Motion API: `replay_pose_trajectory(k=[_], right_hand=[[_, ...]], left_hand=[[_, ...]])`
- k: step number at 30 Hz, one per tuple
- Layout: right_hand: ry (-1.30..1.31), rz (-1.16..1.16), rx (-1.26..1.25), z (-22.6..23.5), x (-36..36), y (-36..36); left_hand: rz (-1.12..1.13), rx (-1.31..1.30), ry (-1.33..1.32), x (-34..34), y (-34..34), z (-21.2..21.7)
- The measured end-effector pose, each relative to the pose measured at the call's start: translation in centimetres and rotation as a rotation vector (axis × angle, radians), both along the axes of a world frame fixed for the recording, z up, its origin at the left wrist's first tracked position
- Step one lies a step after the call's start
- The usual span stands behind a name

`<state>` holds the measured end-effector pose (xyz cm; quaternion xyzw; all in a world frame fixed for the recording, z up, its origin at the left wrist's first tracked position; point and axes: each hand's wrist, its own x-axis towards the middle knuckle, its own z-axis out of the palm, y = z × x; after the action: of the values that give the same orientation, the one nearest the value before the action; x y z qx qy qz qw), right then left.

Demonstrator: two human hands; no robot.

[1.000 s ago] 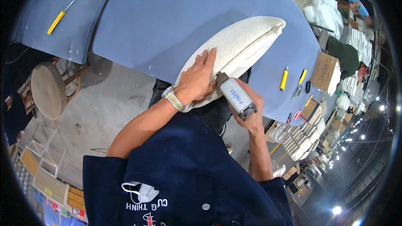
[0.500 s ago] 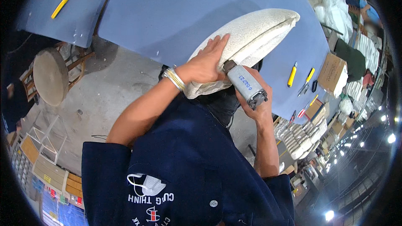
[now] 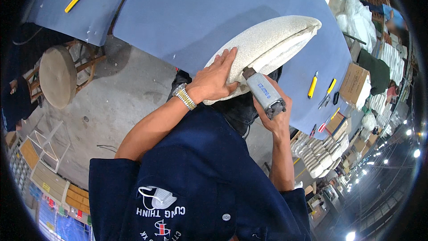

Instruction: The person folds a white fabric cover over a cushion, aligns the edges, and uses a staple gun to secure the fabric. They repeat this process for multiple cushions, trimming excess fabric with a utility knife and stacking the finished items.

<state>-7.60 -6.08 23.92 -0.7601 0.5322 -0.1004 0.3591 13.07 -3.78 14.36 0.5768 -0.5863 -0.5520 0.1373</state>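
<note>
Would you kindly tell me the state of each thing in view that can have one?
Cream fabric cushion: lying on the blue table, near end overhanging the edge.
Grey handheld tool: tip against the cushion.
Left hand: flat on the cushion.
Right hand: closed around the tool.
Yellow-handled knives: lying on the table, untouched.
Round stool: upright, unoccupied.

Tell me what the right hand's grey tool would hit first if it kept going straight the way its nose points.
The white cushion. The right hand holds the grey tool with its nose already at the cushion's lower edge, beside the left hand pressing on the fabric. Pushed further, it would likely go into the cushion itself, though depth is hard to judge.
</note>
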Motion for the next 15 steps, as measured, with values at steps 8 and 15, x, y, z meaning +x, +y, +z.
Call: replay_pose_trajectory(k=[8, 15], right_hand=[[-0.023, -0.005, 0.126, 0.2, -0.1, 0.1], [-0.067, 0.015, 0.084, 0.5, -0.2, 0.9]], left_hand=[[0.055, -0.066, -0.036, -1.1, 0.8, -0.2], [0.049, -0.074, -0.045, -1.1, 0.8, 0.0]])
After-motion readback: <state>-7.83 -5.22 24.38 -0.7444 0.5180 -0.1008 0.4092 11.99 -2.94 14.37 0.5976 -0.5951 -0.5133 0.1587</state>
